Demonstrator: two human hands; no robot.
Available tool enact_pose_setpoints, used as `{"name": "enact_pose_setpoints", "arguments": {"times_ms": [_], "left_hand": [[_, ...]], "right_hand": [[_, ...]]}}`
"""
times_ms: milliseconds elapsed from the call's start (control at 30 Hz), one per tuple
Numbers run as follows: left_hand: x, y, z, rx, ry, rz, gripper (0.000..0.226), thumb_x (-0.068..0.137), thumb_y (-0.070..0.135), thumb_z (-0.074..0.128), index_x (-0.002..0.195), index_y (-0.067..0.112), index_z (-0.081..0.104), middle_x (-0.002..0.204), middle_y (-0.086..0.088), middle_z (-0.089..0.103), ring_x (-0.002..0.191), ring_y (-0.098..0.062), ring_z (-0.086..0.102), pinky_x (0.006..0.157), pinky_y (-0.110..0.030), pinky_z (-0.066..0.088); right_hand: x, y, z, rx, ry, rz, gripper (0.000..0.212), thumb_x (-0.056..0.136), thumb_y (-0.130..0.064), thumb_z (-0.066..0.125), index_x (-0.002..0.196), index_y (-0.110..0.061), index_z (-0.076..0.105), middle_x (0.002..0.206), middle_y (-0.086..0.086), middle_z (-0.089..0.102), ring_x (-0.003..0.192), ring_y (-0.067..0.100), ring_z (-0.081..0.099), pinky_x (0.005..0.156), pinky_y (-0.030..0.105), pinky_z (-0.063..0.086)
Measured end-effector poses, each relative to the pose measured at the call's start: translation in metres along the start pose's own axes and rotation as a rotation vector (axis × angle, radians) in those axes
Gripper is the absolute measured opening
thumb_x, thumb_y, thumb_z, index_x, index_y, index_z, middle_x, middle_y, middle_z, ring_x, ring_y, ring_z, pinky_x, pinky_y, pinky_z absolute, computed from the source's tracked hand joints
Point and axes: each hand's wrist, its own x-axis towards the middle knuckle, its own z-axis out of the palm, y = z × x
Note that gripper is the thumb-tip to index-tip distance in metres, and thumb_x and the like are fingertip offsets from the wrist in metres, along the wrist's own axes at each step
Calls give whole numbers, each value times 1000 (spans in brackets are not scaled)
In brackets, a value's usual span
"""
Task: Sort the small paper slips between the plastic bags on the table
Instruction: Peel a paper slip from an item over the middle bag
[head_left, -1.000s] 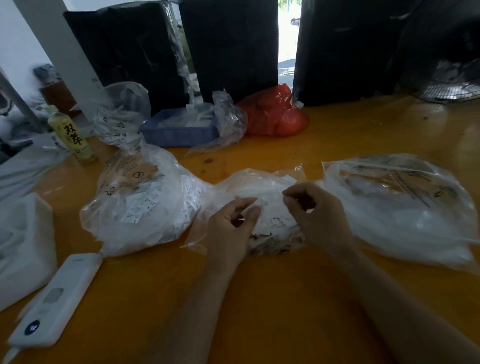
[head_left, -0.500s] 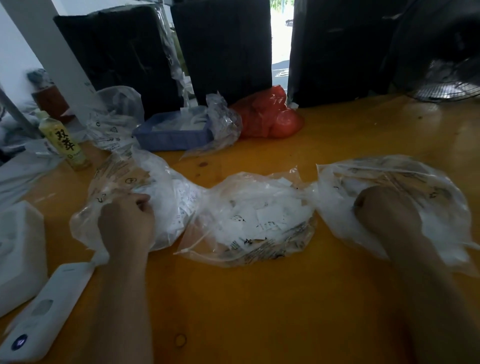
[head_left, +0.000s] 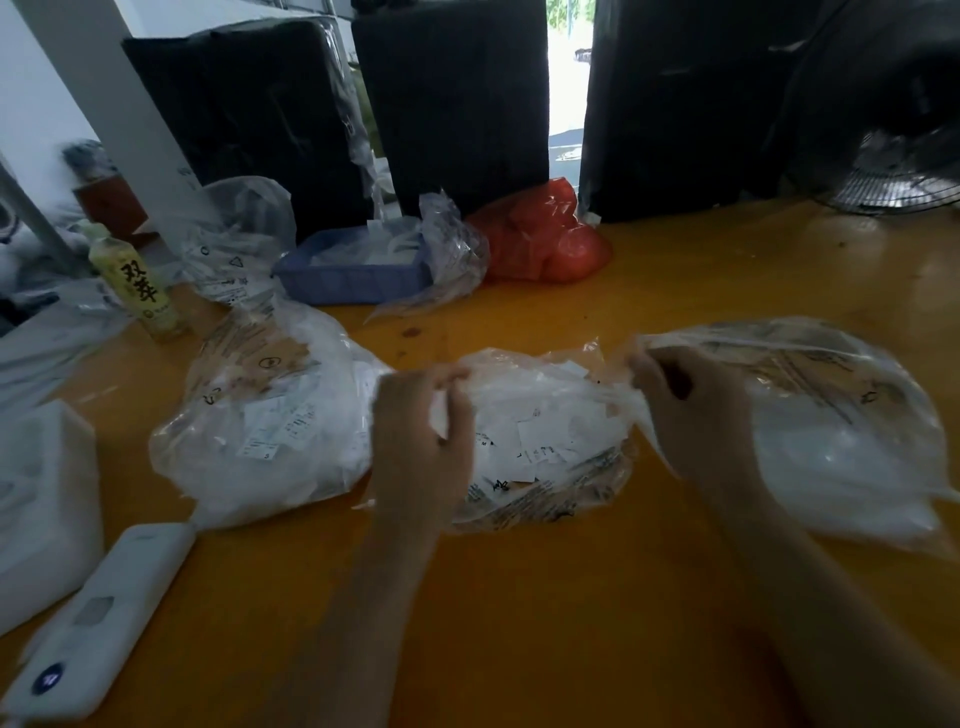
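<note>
Three crinkled clear plastic bags are lying on the glossy orange worktop (head_left: 597, 597); the middle bag (head_left: 550, 441), holding small white paper slips (head_left: 540, 439), is being pinched at its film edges by left hand (head_left: 421, 441) and right hand (head_left: 691, 410).

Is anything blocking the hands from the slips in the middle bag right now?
Nothing visible. The left hand and right hand both sit at the middle bag, and its paper slips lie exposed between them.

Left hand (head_left: 421, 441) and right hand (head_left: 691, 415) pinch the middle bag (head_left: 545, 457) of paper slips (head_left: 540, 441) open
</note>
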Motion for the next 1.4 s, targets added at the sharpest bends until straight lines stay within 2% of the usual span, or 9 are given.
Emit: {"name": "enact_pose_setpoints", "arguments": {"times_ms": [100, 200, 333, 433, 633, 767, 1000, 1267, 1400], "left_hand": [[-24, 8, 22, -241, -359, -223, 31, 102, 49, 54, 127, 32, 64, 117, 22, 66, 101, 4, 64, 83, -12, 53], [-35, 5, 29, -477, -542, -490, 51, 93, 73, 52, 132, 42, 63, 122, 20, 71, 106, 4, 69, 92, -25, 60], [-40, -3, 30, -623, -417, -578, 17, 102, 42, 67, 116, 44, 76, 108, 11, 80, 97, -10, 78, 84, -33, 66], [-39, -5, 30, -666, -346, -672, 19, 104, 30, 67, 108, 41, 81, 102, 5, 82, 94, -15, 79, 79, -33, 66], [-34, -4, 29, -772, -246, -816, 15, 101, 32, 69, 98, 31, 84, 106, 1, 82, 100, -14, 78, 78, -21, 60], [-35, -5, 30, -787, -237, -846, 16, 100, 29, 70, 94, 24, 84, 103, -1, 82, 95, -15, 78, 77, -23, 59], [-34, -5, 31, -781, -227, -820, 20, 100, 25, 70, 88, 33, 84, 100, 3, 80, 85, -7, 73, 74, -25, 56], [-32, -5, 30, -906, -215, -848, 25, 101, 23, 68, 80, 29, 80, 101, -1, 79, 95, -13, 75, 76, -29, 59], [-29, -5, 26, -922, -203, -843, 11, 100, 21, 69, 91, 18, 74, 104, -2, 80, 93, -11, 75, 67, -24, 58]], "right_hand": [[-18, -13, 19, 368, -275, 194, 18, 97, -35, 61, 92, -23, 73, 77, 0, 69, 58, 13, 51, 58, 28, 44], [-28, -17, 32, 486, -385, 207, 19, 96, -36, 61, 98, -25, 76, 72, -4, 67, 58, 14, 50, 56, 32, 42], [-31, -15, 40, 361, -446, 95, 20, 102, -34, 58, 96, -28, 75, 59, -10, 61, 50, 5, 49, 51, 19, 39], [-32, -14, 45, 292, -461, 48, 13, 103, -30, 56, 104, -35, 69, 69, -21, 67, 54, -2, 55, 51, 12, 41], [-33, -13, 49, 353, -552, 165, 53, 85, -73, 49, 123, -37, 58, 96, -17, 72, 68, 3, 64, 59, 18, 51], [-35, -9, 51, 199, -514, 77, 14, 97, -48, 58, 100, -36, 64, 86, -26, 68, 69, -1, 64, 57, 14, 50], [-35, -13, 48, 185, -466, 71, 21, 105, -43, 47, 95, -37, 65, 71, -10, 72, 45, 9, 50, 43, 19, 38], [-35, -13, 50, 199, -509, 76, 26, 105, -41, 46, 92, -31, 65, 69, -6, 71, 44, 9, 49, 43, 18, 38], [-33, -15, 44, 355, -525, 96, 32, 99, -57, 45, 109, -34, 66, 70, -1, 72, 47, 13, 52, 45, 21, 40]]}}
